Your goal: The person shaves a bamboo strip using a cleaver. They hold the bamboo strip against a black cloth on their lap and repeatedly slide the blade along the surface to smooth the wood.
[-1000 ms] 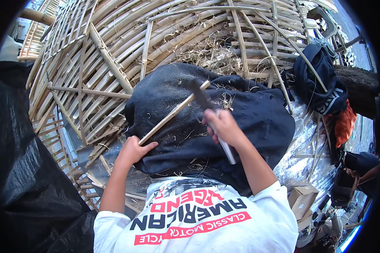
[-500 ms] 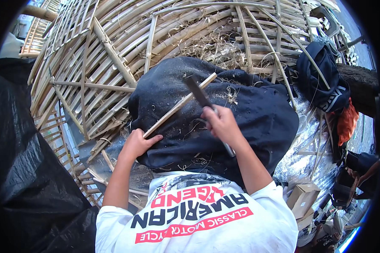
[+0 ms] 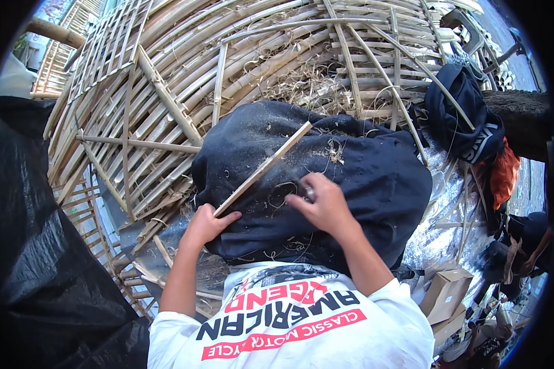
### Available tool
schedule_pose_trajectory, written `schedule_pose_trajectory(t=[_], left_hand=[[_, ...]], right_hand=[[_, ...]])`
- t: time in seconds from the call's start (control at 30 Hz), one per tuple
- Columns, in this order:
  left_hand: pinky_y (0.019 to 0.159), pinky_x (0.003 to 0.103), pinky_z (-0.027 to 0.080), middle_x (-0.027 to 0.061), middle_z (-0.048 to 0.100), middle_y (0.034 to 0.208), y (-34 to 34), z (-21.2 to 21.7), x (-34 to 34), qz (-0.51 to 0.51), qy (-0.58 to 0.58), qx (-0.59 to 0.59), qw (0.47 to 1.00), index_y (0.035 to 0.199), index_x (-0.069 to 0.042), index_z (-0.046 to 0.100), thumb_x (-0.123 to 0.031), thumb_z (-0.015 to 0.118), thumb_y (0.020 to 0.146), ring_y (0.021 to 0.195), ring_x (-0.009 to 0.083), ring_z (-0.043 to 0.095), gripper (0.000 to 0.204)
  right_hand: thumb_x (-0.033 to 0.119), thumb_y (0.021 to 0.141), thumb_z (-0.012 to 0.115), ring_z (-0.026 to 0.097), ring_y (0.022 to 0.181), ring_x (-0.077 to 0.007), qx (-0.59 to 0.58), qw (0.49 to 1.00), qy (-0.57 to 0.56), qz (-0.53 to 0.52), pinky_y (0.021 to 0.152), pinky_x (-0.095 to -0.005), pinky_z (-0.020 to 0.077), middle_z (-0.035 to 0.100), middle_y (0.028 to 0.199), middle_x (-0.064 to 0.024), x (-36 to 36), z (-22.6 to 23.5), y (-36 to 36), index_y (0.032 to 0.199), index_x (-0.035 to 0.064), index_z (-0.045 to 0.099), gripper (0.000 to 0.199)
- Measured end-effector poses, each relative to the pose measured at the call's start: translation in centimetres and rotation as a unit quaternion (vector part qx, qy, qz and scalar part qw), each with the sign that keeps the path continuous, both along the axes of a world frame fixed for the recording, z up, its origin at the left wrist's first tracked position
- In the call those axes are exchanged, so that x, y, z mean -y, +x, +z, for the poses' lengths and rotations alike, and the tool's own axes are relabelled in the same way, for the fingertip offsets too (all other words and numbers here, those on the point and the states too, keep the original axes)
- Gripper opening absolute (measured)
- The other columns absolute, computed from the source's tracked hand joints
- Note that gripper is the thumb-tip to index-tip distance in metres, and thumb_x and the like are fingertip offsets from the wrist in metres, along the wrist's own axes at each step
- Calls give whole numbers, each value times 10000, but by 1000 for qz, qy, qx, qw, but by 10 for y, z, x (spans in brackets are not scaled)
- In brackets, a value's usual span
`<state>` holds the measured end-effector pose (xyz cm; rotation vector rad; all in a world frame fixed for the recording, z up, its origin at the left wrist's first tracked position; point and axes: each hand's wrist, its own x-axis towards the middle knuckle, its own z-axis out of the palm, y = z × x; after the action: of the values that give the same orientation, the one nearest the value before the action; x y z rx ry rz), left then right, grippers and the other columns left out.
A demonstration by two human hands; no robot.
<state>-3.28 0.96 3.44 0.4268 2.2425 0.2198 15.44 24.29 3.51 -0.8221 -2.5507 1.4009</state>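
Observation:
A bamboo strip [image 3: 264, 167] slants up and away across the dark cloth [image 3: 375, 178] on my lap. My left hand [image 3: 206, 226] is closed round its near end, thumb laid toward the right. Just right of the strip and apart from it, my right hand [image 3: 327, 206] is curled round the knife's metal handle [image 3: 310, 193], of which only a small shiny bit shows between thumb and fingers. The blade is smeared or seen edge-on, so I cannot make out its outline. Thin curled shavings [image 3: 335, 151] and pale dust lie on the cloth.
Ahead are split bamboo slats [image 3: 264, 55] with loose shavings [image 3: 295, 89] among them. Black plastic sheeting [image 3: 37, 234] hangs at left. To the right are a dark bundled garment [image 3: 461, 114], an orange cloth [image 3: 505, 175], a log [image 3: 517, 117] and a cardboard box [image 3: 446, 295].
My right hand has turned, and the knife blade that lay across the strip no longer shows clearly. The left hand keeps its hold on the strip; the whole view has shifted slightly.

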Motion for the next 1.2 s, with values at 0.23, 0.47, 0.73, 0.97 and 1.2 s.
schedule_pose_trajectory(t=[0.23,0.47,0.73,0.97,1.2], left_hand=[[779,417,522,346,657,912,0,-15,7,10,46,-27,999,890,174,614,-637,805,671,901,372,692,862],[811,410,513,330,657,964,-1,-15,8,13,41,-23,999,950,175,611,-643,794,676,938,356,679,882],[840,389,507,310,661,999,-2,-21,9,32,40,-6,999,954,176,602,-617,811,675,969,323,667,867],[740,365,525,240,673,897,-3,-20,7,43,21,29,998,951,177,600,-638,810,665,835,261,667,889],[765,398,522,311,665,906,0,-22,13,18,48,-39,998,907,167,610,-665,799,656,883,323,686,889]], right_hand=[[-8,841,678,635,834,-125,-285,910,-147,-264,561,-202,498,652,1033,-123,-75,54,49,927,21,562,148],[-25,820,721,602,942,-115,-117,971,-182,-105,807,-246,498,649,1044,-90,-20,6,30,895,-6,560,179],[60,750,737,654,814,-355,-109,989,32,-98,716,-427,530,670,870,-138,25,-40,-10,938,23,621,225],[65,792,701,652,754,-386,-125,983,-7,-134,668,-438,525,665,792,-167,21,-46,-8,914,49,637,138],[-26,858,658,604,689,-101,-259,906,-74,-327,647,-236,493,656,844,-50,-59,-2,0,870,7,590,77]])
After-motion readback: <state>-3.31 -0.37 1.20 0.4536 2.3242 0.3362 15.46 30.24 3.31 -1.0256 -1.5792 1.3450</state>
